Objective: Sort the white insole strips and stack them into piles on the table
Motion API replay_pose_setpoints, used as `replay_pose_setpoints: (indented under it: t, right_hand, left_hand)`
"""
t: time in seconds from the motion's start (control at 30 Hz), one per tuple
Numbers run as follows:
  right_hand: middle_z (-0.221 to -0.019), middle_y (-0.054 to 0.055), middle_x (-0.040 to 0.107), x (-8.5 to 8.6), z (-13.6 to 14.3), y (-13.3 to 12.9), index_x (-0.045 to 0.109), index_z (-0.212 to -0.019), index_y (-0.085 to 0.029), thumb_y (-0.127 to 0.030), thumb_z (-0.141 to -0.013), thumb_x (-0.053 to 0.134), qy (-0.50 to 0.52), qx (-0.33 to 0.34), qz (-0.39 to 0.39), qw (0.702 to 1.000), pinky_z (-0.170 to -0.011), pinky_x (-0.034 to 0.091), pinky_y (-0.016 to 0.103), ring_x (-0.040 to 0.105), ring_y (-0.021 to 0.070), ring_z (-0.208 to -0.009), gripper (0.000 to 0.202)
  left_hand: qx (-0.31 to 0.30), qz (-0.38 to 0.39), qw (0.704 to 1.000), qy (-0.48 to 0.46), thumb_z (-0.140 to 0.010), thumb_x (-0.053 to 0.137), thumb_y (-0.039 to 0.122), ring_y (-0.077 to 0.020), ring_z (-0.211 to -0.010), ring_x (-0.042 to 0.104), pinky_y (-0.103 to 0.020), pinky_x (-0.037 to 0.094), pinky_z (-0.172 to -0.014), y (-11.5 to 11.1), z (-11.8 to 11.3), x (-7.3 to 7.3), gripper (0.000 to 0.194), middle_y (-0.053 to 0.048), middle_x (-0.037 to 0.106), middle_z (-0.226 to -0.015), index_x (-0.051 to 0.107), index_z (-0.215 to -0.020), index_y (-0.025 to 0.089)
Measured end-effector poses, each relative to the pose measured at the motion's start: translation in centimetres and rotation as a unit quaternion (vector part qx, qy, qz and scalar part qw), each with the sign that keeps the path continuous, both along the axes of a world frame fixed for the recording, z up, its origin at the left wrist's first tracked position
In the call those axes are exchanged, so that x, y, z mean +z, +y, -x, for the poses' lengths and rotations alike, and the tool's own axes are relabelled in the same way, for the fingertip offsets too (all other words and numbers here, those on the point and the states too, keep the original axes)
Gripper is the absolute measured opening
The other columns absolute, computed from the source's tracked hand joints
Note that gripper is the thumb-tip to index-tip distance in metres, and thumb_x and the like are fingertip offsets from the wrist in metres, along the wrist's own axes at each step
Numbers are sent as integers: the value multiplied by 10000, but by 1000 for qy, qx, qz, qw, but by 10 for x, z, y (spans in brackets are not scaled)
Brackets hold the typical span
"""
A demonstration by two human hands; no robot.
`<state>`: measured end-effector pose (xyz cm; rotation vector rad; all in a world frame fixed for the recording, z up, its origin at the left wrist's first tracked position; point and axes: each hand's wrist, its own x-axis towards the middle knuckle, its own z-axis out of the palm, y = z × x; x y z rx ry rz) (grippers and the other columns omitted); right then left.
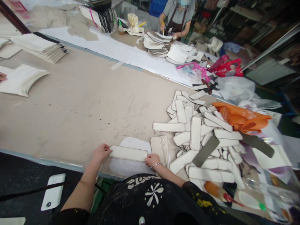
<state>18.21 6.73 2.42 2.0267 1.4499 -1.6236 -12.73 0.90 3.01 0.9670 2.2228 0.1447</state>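
Observation:
A long cream strip with rounded corners and a dark edge (128, 153) is held level between my two hands, over a white sheet (138, 142) at the table's near side. My left hand (102, 153) pinches its left end. At the other end, the fingers of my right hand (152, 160) are closed on the strip's corner; a bracelet circles that wrist. Just beyond my right hand lies a fanned stack of similar plain strips (159, 147). Farther right, a loose heap of cream strips (195, 132) covers the table, with a dark grey-green strip (206, 151) on top.
An orange bag (243, 117) and an orange bottle with a red nozzle (219, 191) border the heap at right. Stacked cream panels (39, 47) lie at far left, where another person's hand (2, 77) touches a stack. A co-worker (178, 18) sits across the table.

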Motion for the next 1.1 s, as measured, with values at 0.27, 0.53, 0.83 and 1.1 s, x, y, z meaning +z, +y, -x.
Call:
replay_pose_setpoints:
  t: [0.27,0.53,0.83,1.1]
  right_hand:
    - [-546,21,636,-5,-1,0,649,-625,-149,-146,-662,550,-3,6,4,1000,-357,331,147,516,87,-408,105]
    - [-518,13,631,-10,-2,3,648,-603,-151,-130,-645,542,-10,20,7,1000,-363,351,137,510,80,-381,116]
    - [-577,36,673,-14,-3,3,673,-642,-150,-163,-658,548,-16,47,-1,999,-389,371,132,557,87,-430,127]
    - [-607,36,689,-19,-2,2,689,-710,-155,-190,-680,552,-33,59,-3,998,-401,372,133,569,87,-444,144]
  left_hand:
    - [2,9,1000,13,-692,589,341,-192,-764,625,-269,422,-658,2,-1,0,188,-33,661,-784,528,-794,196]
    - [9,25,999,18,-685,593,347,-197,-758,621,-275,420,-661,4,-1,-1,191,-29,644,-759,529,-777,192]
    - [26,19,999,16,-689,594,318,-174,-748,615,-251,419,-672,3,-2,2,184,-29,650,-770,538,-803,186]
    - [46,5,999,15,-683,612,289,-157,-730,609,-235,417,-665,-3,-4,4,184,-26,654,-779,536,-817,189]
